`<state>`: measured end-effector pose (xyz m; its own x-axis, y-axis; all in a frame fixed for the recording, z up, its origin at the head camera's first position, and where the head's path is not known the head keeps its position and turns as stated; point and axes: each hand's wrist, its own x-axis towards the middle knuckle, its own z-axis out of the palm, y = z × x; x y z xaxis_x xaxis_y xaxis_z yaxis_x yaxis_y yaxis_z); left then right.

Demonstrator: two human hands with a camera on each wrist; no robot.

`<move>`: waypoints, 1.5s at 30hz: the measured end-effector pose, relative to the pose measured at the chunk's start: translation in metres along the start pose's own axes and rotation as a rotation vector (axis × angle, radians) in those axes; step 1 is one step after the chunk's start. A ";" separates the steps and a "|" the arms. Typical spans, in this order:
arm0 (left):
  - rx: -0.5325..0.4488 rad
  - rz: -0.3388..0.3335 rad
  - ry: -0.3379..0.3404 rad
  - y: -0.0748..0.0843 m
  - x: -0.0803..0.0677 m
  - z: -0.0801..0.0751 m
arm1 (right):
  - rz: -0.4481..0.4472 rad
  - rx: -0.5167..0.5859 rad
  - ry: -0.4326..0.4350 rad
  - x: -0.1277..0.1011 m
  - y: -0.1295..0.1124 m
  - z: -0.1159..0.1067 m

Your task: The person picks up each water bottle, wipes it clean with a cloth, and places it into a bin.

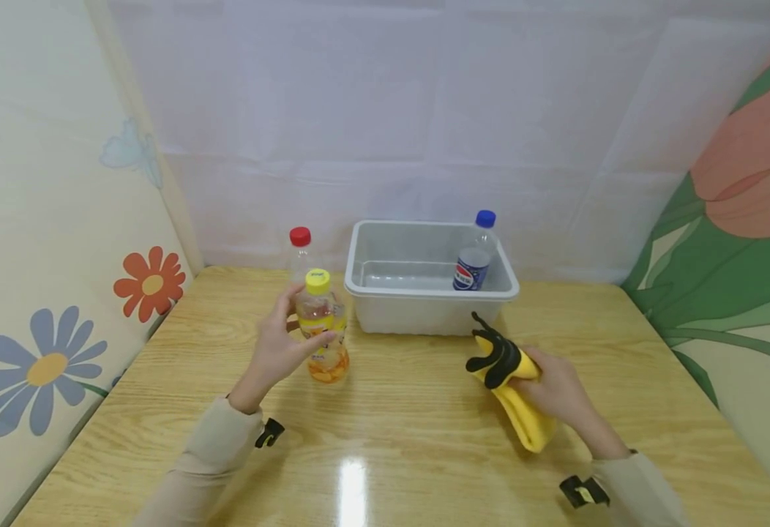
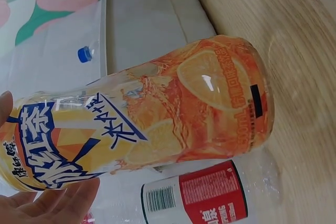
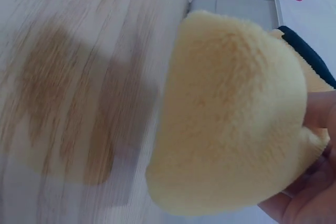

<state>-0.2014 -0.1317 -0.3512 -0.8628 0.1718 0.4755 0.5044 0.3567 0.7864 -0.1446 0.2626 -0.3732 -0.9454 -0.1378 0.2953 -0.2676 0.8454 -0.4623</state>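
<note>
Gripping the yellow-capped bottle [image 1: 322, 326] about its upper body, the left hand [image 1: 279, 344] has fingers and thumb curled round the clear plastic, just below the cap. The bottle's long axis runs upright, base at or just above the counter [image 1: 411, 410]; whether it touches cannot be told from the head view. The left wrist view shows a glossy orange label with citrus slices wrapped round a smooth cylindrical wall.

The right hand [image 1: 556, 391] clutches a yellow cloth [image 1: 520, 402], fingers closed round its bunched middle. The cloth is soft, deep-piled and fluffy, with a black trimmed end sticking up past the fingers and the other end lying on the counter toward the wrist.

The bottle lies well apart from the right hand, straight across toward the left hand, so the cloth has open wood-grain surface between it and the bottle.

A red-capped bottle [image 1: 300, 249] stands just beyond the left hand. A grey plastic tub [image 1: 424, 311], rigid and rectangular, sits beyond both hands, nearer the right, holding a blue-capped bottle [image 1: 473, 260] upright.
</note>
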 end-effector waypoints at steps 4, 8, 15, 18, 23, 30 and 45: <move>0.008 -0.008 -0.008 0.003 0.001 0.005 | -0.018 0.036 0.050 -0.001 -0.002 -0.002; -0.006 -0.013 -0.017 0.006 0.003 0.013 | -0.031 0.070 0.090 -0.001 -0.004 -0.003; -0.045 0.029 -0.061 0.011 0.008 0.028 | -0.007 0.103 0.122 -0.001 -0.008 -0.005; -0.055 0.041 -0.066 0.013 0.009 0.033 | -0.009 0.106 0.135 0.000 -0.009 -0.005; -0.075 0.063 -0.079 0.015 0.012 0.042 | -0.012 0.111 0.147 0.000 -0.012 -0.005; -0.078 0.074 -0.114 0.018 0.013 0.054 | 0.002 0.123 0.159 0.000 -0.015 -0.007; -0.135 0.098 -0.220 0.028 0.015 0.083 | -0.025 0.173 0.172 0.004 -0.026 -0.007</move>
<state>-0.2031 -0.0427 -0.3548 -0.7889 0.3997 0.4667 0.5734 0.2058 0.7930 -0.1398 0.2434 -0.3543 -0.8965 -0.0548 0.4396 -0.3321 0.7400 -0.5849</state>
